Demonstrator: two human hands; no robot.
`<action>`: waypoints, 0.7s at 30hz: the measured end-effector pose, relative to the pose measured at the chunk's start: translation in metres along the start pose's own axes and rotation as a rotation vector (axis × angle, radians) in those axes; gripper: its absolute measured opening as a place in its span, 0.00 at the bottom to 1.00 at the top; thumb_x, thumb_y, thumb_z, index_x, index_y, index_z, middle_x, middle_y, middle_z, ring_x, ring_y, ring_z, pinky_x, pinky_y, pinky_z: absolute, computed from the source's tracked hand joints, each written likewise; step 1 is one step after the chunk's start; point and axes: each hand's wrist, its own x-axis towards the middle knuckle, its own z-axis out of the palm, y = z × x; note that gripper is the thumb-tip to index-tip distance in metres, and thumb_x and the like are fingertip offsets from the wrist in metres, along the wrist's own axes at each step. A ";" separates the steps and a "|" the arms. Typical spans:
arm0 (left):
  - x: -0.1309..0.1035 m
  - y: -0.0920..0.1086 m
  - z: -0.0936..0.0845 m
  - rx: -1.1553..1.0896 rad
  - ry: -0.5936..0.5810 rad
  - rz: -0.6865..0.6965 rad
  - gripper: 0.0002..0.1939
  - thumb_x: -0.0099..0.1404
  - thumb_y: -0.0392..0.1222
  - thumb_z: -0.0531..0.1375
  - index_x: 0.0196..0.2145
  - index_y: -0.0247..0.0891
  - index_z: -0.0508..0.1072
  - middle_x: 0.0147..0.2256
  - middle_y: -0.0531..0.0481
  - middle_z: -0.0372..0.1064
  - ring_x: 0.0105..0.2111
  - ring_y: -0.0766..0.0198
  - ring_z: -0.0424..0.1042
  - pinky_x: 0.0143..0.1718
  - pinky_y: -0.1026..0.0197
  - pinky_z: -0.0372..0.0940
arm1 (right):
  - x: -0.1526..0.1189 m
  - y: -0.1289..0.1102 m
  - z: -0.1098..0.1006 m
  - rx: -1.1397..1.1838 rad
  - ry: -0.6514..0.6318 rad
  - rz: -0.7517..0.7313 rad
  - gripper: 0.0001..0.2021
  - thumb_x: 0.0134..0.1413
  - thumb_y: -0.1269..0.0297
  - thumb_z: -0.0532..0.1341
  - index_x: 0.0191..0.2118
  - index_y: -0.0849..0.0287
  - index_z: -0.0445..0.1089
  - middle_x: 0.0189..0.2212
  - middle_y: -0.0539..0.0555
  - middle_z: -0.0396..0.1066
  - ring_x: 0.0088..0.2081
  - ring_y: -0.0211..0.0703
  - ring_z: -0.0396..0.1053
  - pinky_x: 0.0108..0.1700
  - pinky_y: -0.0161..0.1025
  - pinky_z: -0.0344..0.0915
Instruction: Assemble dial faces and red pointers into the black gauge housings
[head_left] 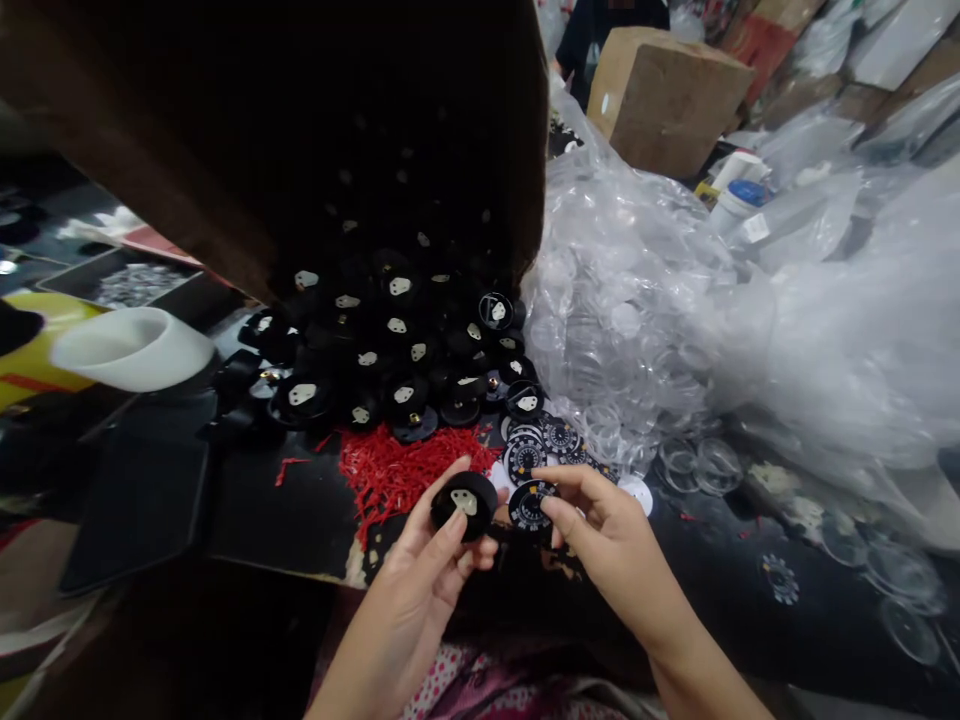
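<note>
My left hand (427, 570) is closed around a round black housing (482, 492), its thumb against the pale metal plate in the middle. Just to the right, my right hand (611, 530) pinches a black dial disc (529, 503) by its right edge. White markings and a small orange patch show on the disc's face. The two pieces are close together but apart, above the front of the dark table. Behind them lies a pile of similar dial discs (523, 455), and left of these a heap of thin red pieces (405, 475).
Many black housings (405, 395) spill from a large dark box (405, 120). Clear plastic bags (630, 290) with clear round covers fill the right side. A white cup-like container (139, 350) lies at left. A cardboard box (667, 100) and a person in dark clothing (611, 15) are behind.
</note>
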 end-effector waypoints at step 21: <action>-0.007 -0.009 0.010 -0.058 -0.078 -0.033 0.16 0.63 0.50 0.65 0.45 0.41 0.79 0.45 0.45 0.79 0.39 0.60 0.78 0.40 0.62 0.74 | -0.020 -0.003 -0.007 -0.061 0.113 -0.104 0.06 0.61 0.61 0.60 0.37 0.56 0.72 0.31 0.49 0.73 0.32 0.39 0.70 0.34 0.36 0.67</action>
